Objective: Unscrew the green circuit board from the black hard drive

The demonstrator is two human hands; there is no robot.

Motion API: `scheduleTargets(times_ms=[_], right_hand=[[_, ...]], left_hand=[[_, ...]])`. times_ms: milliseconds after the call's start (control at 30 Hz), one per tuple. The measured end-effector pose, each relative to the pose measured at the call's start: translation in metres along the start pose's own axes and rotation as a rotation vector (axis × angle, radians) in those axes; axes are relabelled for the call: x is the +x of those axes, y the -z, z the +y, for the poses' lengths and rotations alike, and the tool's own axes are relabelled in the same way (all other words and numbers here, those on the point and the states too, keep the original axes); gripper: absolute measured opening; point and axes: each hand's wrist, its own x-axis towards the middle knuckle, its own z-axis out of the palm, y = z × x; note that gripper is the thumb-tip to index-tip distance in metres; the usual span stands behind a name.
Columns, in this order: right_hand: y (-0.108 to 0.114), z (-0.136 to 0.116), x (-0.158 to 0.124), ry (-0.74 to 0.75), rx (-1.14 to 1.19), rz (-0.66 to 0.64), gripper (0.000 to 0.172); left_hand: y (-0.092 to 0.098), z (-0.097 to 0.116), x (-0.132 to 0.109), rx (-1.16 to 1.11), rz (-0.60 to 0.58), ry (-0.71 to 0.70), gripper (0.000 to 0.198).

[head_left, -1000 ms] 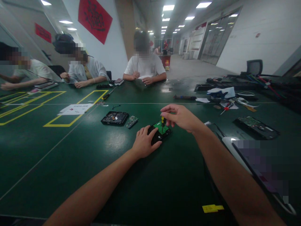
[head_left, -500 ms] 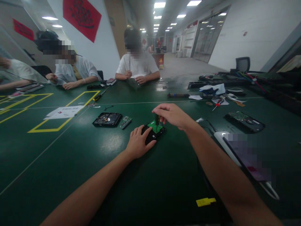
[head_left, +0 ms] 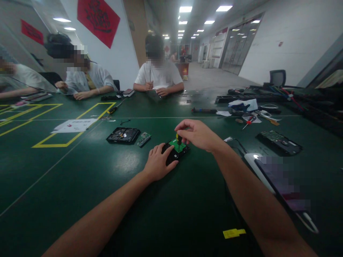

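A black hard drive (head_left: 180, 156) with a green circuit board (head_left: 174, 144) on its upper side lies on the table in front of me. My left hand (head_left: 158, 162) steadies it from the near left, thumb along the near edge and fingers across its left part. Pinched from above in my right hand (head_left: 193, 134) is a screwdriver (head_left: 179, 140) with a black and yellow handle. It stands upright, its tip down at the board; whether it sits in a screw is too small to tell. Left of the drive are a loose circuit board (head_left: 144, 139) and another opened hard drive (head_left: 123, 135).
To the right lie another hard drive (head_left: 280, 142) and a phone (head_left: 281, 184) on a white stand with a cable. Further back are a red screwdriver (head_left: 249, 122), gloves and cables. A paper sheet (head_left: 73, 125) lies left. Several people sit across the green table (head_left: 66, 185).
My right fingers have shifted on the screwdriver handle, and its yellow part now shows. My left hand keeps its place on the hard drive. The view has tilted slightly.
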Motion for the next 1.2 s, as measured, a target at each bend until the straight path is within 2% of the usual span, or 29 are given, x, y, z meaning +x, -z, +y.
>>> scheduleTargets(times_ms=[167,367,667,833,1067,1200], right_hand=[[0.0018,0.0036,0.0037,-0.012,-0.032,0.042,0.014],[0.0007,0.0079,0.0066,-0.029,0.039,0.031,0.014],[0.0015,0.0053,0.0042,0.009,0.007,0.036,0.016],[0.0003,0.0051,0.0056,-0.043,0.043,0.041,0.007],[0.0023,0.008,0.0046,0.03,-0.036,0.038,0.014],[0.0038,0.0056,0.0033,0.001,-0.046,0.042,0.016]], left_hand=[[0.0014,0.0016,-0.0001,0.017,-0.002,0.006,0.071],[0.0016,0.0034,0.0002,0.021,-0.002,0.014,0.072],[0.0013,0.0024,-0.0003,0.0,0.0,0.016,0.071],[0.0009,0.0018,0.0,-0.004,-0.002,0.014,0.072],[0.0021,0.0026,-0.0003,0.0,0.001,0.012,0.073],[0.0029,0.003,-0.0004,0.001,-0.001,0.01,0.072]])
